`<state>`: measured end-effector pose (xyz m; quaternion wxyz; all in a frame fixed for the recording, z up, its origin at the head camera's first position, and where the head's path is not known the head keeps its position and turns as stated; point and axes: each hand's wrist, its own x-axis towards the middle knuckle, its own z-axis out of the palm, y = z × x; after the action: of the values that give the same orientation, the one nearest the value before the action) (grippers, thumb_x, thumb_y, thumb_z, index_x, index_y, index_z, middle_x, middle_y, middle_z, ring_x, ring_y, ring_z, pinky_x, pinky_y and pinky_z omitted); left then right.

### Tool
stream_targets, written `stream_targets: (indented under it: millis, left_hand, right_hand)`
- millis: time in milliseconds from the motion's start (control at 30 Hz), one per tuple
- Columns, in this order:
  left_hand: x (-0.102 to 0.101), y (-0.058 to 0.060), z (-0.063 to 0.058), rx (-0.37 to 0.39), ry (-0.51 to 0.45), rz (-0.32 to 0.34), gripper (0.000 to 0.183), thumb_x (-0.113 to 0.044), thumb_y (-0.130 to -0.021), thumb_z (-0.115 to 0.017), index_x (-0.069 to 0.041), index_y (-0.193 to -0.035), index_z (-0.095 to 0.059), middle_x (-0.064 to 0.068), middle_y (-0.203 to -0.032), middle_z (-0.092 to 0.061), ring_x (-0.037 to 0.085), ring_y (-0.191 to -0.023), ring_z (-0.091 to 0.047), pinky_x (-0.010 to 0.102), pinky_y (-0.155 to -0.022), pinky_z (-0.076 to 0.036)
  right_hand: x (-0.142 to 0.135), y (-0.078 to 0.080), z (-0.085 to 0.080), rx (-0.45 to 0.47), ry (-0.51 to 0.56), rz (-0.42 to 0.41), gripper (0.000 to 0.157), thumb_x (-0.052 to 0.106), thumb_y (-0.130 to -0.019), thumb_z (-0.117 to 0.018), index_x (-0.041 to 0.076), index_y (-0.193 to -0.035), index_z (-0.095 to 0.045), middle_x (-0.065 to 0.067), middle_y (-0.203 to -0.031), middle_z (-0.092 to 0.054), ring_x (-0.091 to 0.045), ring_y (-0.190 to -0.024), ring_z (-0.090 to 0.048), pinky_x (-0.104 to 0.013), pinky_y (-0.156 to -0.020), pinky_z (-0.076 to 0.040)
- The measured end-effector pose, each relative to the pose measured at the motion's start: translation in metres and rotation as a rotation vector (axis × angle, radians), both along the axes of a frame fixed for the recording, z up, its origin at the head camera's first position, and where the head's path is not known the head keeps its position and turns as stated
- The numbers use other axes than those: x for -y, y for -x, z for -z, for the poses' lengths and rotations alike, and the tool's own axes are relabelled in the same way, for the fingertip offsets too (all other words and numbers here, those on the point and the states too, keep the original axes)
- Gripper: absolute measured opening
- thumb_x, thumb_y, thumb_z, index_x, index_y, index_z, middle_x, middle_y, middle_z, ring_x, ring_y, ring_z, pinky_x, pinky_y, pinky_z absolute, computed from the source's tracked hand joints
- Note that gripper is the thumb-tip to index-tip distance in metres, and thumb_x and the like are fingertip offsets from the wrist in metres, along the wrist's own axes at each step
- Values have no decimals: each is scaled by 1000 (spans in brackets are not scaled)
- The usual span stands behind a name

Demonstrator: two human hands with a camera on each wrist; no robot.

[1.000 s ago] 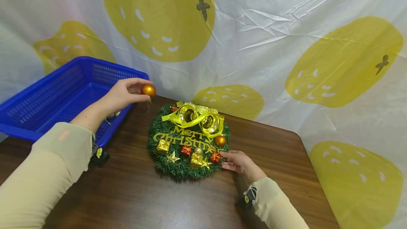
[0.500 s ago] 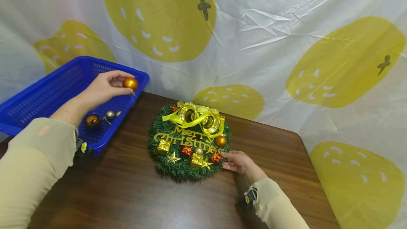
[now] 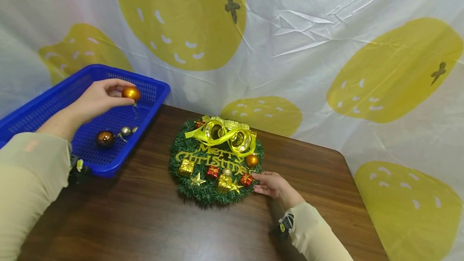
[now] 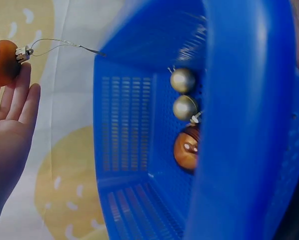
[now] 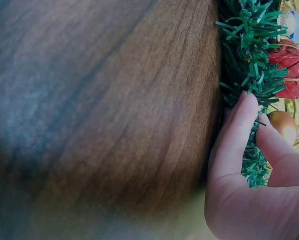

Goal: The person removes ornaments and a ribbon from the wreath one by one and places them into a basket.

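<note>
My left hand (image 3: pixel 96 100) pinches an orange bauble (image 3: pixel 131 94) between thumb and fingertips, above the blue plastic basket (image 3: pixel 159 96). In the left wrist view a thin thread loop trails from the silver cap of the bauble (image 4: pixel 5 64). On the table lies a green Christmas wreath (image 3: pixel 210 198) with gold bells, small gift boxes, stars and gold lettering. My right hand (image 3: pixel 273 186) grips its right edge, by a red gift box (image 3: pixel 247 179). From the right wrist view, the thumb and fingers of that hand (image 5: pixel 249 195) close round the tinsel.
Inside the basket lie a shiny brown bauble (image 3: pixel 105 138) and two small silvery-gold balls, one of them a silver ball (image 3: pixel 125 131). The basket stands at the left of the brown wooden table (image 3: pixel 156 220). Behind the table hangs a white curtain (image 3: pixel 282 63) with yellow fruit prints.
My left hand has moved left with the orange bauble, from beside the basket's right rim to over its inside. The brown bauble has come into sight. My right hand and the wreath have stayed put.
</note>
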<state>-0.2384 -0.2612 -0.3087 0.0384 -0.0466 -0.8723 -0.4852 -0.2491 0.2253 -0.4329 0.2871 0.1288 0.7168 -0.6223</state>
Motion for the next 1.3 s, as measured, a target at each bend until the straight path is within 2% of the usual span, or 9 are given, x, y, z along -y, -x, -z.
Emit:
stream_targets:
  millis: [167,400,467,533,633,733,900,1100,1300]
  left_hand:
    - [7,0,7,13,33,-8,57,-32,-86,-67,-1,-131,-49,-21,-97,-55,-13,-79,-53,8,-71,-42]
    - [18,1,14,31,147,-14,57,-31,-85,-69,0,-129,-51,17,-119,-58,-15,-76,-49,10,-69,-42]
    - [20,3,17,47,177,3,57,-28,-84,-70,2,-128,-51,22,-120,-58,-11,-76,-50,14,-68,-44]
    - [21,4,19,67,207,26,57,-26,-83,-71,4,-128,-51,24,-117,-59,-3,-79,-56,18,-69,-45]
    - [22,3,22,96,243,56,56,-23,-84,-70,6,-128,-51,26,-116,-59,19,-89,-63,27,-73,-49]
    - [23,2,24,110,257,81,55,-21,-84,-70,6,-128,-50,29,-118,-58,37,-103,-60,32,-77,-49]
    - [23,2,27,111,276,91,56,-21,-83,-71,7,-127,-51,30,-120,-57,40,-106,-58,35,-81,-48]
    - [23,1,28,138,258,114,56,-21,-85,-68,9,-129,-48,31,-127,-52,44,-115,-51,50,-93,-45]
    - [14,1,20,126,215,112,55,-25,-88,-65,4,-132,-47,28,-131,-51,42,-118,-50,52,-95,-44]
  right_hand:
    - [0,0,0,1,2,0,18,14,-95,-53,10,-79,-46,2,-69,-54,-9,-59,-59,-19,-60,-55]
    - [1,0,1,-4,7,-4,17,14,-95,-53,10,-80,-46,2,-70,-54,-9,-59,-59,-19,-60,-55]
    - [1,0,0,-1,4,0,18,13,-95,-53,10,-79,-46,2,-69,-54,-9,-59,-59,-18,-60,-55]
    - [1,0,0,-1,3,-4,19,13,-96,-53,11,-78,-46,2,-69,-54,-9,-59,-59,-18,-60,-55]
    - [-1,1,0,3,2,-4,18,14,-96,-52,10,-79,-46,1,-70,-54,-9,-60,-59,-18,-60,-55]
    - [-2,1,0,3,7,-10,17,14,-96,-52,10,-81,-47,1,-70,-54,-9,-60,-59,-18,-60,-55]
    - [-2,1,-2,2,11,-16,17,14,-96,-51,10,-80,-47,1,-70,-54,-9,-60,-59,-18,-60,-55]
    - [-2,-1,-3,1,10,-20,19,13,-96,-51,11,-78,-46,2,-70,-54,-9,-60,-59,-18,-61,-55]
    - [-2,-1,-3,1,5,-14,19,13,-96,-52,11,-78,-46,1,-70,-54,-9,-60,-59,-18,-60,-55]
